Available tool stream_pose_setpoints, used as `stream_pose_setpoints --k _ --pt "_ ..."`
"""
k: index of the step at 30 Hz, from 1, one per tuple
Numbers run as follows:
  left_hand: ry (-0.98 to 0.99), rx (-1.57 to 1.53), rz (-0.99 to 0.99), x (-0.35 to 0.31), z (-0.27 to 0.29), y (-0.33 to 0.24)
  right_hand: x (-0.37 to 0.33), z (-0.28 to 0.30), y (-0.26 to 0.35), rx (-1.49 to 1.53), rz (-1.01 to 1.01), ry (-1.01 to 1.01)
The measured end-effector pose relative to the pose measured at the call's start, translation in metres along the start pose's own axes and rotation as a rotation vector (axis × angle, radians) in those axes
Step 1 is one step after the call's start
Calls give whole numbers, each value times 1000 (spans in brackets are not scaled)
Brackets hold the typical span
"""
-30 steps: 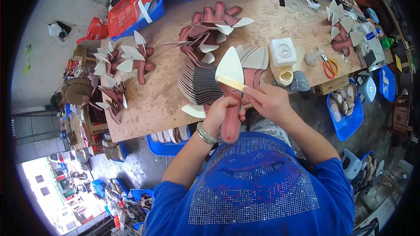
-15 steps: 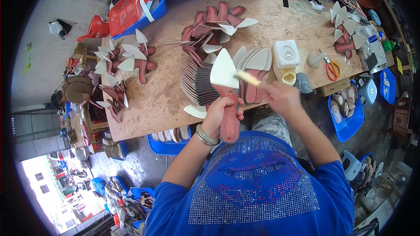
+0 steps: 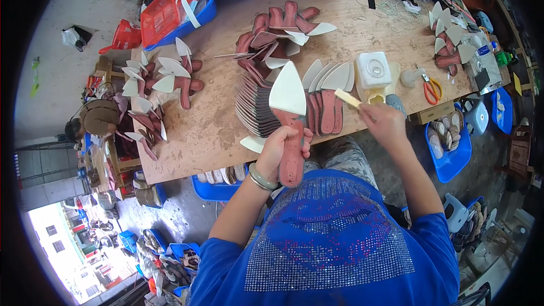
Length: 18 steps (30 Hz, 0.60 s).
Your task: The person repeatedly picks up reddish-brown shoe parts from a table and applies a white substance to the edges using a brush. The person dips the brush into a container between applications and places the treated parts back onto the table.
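Observation:
My left hand [image 3: 273, 152] is closed round the middle of a reddish shoe insole [image 3: 292, 164], held upright above the table's near edge. The wide upper end of this insole carries a pointed white piece [image 3: 287, 92]. In my right hand [image 3: 383, 123] is a brush [image 3: 347, 98] with a pale, flat end pointing up and left, apart from the insole. Just beyond that hand stands a white plastic container [image 3: 371, 71] with an open yellowish mouth. Between the container and my left hand lies a fanned row of similar insoles [image 3: 328, 110]. A dense stack of dark-edged insoles [image 3: 252, 105] sits to its left.
More insoles [image 3: 180, 73] lie in piles on the left of the wooden table [image 3: 209, 130]. Orange-handled pliers [image 3: 432, 89] rest at the right. Blue baskets [image 3: 209, 14] stand along the far side. A blue tub of shoes [image 3: 450, 158] is on the floor at the right.
My right hand has drawn the brush away from the white piece, to the right toward the container. My left hand has shifted slightly left with the insole.

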State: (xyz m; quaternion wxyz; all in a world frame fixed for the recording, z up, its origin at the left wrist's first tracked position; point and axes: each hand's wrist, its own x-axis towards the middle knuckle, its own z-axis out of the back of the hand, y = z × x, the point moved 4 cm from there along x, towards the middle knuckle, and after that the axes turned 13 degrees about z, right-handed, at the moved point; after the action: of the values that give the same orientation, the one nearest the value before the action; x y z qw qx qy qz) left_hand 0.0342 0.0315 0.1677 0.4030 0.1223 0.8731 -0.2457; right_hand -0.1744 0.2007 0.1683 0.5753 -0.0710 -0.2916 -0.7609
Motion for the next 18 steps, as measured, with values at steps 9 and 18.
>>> stream_pose_setpoints --k 9,18 --pt "-1006 1296 -849 -24 14 -28 8 28 6 375 -219 -244" --pt "-971 1181 -838 -22 45 -19 -15 32 15 293 -230 -138"
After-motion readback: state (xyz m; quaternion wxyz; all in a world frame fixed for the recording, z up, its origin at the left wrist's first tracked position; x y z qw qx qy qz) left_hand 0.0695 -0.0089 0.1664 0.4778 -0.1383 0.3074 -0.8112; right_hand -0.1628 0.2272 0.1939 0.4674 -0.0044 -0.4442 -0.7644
